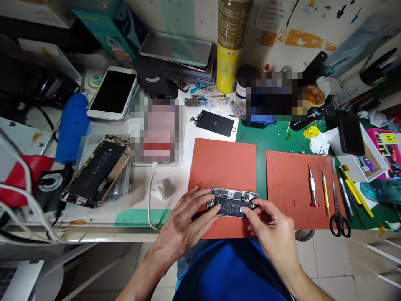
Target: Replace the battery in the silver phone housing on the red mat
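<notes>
An opened phone body [233, 202] with its black battery and circuit board showing lies crosswise on a red-brown mat [224, 167] near the table's front edge. My left hand [184, 219] rests on its left end, fingers stretched over the edge of the phone. My right hand [272, 228] is at its right end, with fingertips pinched against the battery's corner. Whether anything small sits in that pinch is hidden.
A second red-brown mat [293, 188] lies to the right with a screwdriver [312, 188], tweezers and scissors [338, 213]. Another opened phone [97, 171] and a white phone [112, 93] lie left. A black screen part [216, 123], a spray can [230, 46] and clutter stand behind.
</notes>
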Motion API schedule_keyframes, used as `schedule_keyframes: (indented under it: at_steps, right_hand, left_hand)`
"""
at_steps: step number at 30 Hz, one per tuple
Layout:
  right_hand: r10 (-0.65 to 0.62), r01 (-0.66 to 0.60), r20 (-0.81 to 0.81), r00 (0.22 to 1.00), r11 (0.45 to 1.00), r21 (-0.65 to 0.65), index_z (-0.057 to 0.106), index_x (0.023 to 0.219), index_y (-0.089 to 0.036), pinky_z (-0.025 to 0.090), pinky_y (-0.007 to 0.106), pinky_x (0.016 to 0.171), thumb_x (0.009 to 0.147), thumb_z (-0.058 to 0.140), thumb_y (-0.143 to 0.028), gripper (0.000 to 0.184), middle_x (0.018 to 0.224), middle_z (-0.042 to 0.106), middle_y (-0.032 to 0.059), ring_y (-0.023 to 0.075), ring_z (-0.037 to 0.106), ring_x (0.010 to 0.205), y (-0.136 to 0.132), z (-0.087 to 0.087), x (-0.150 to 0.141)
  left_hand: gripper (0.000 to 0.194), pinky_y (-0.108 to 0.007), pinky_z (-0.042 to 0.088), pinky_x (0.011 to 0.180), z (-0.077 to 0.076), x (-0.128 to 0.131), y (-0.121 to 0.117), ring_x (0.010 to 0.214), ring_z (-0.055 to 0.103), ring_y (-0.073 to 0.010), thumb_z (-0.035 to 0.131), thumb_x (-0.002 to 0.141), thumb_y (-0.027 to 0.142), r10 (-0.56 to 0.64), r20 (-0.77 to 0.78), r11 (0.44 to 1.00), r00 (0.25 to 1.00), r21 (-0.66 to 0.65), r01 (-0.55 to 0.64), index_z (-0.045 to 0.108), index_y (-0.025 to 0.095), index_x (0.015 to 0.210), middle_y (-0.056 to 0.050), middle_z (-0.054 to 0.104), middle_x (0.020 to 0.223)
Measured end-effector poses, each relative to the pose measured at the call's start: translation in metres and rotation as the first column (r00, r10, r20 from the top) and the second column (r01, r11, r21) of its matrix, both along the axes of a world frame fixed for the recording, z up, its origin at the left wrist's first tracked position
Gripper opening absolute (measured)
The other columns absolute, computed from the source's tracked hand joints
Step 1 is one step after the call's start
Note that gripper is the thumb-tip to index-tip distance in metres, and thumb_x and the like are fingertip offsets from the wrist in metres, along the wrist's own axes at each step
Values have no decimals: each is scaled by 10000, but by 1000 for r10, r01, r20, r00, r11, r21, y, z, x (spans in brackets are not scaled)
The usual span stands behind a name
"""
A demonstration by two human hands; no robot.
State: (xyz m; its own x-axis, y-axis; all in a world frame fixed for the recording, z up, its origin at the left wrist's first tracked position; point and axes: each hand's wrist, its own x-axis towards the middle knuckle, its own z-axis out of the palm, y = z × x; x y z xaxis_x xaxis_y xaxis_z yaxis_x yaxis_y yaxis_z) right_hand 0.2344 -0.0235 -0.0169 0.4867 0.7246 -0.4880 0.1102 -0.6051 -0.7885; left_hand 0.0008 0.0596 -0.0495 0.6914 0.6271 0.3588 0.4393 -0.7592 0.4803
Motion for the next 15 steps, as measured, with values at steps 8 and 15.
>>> schedule_keyframes:
  at_steps: [8, 15]
  right_hand:
    - [-15, 10, -198, 980, 1000, -27, 770, 903, -196, 501, 260, 455, 745, 892, -652, 497, 588, 643, -12, 153, 604, 482, 7, 5, 4]
    - [79, -70, -29, 996, 968, 240, 822, 979, -206, 620, 329, 558, 887, 839, -512, 320, 706, 770, 57, 196, 707, 568, 20, 29, 37]
  left_hand:
    - [375, -553, 541, 1197, -2, -3, -1, 1383, 618, -255, 715, 1003, 141, 1, 2, 1000, 1000, -11, -1, 677, 258, 1357, -71, 694, 1348]
    - [693, -493, 568, 1167, 3, 2, -2, 1482, 561, -299, 662, 1049, 438, 75, -111, 997, 991, 8, -75, 420, 142, 1627, -160, 636, 1537]
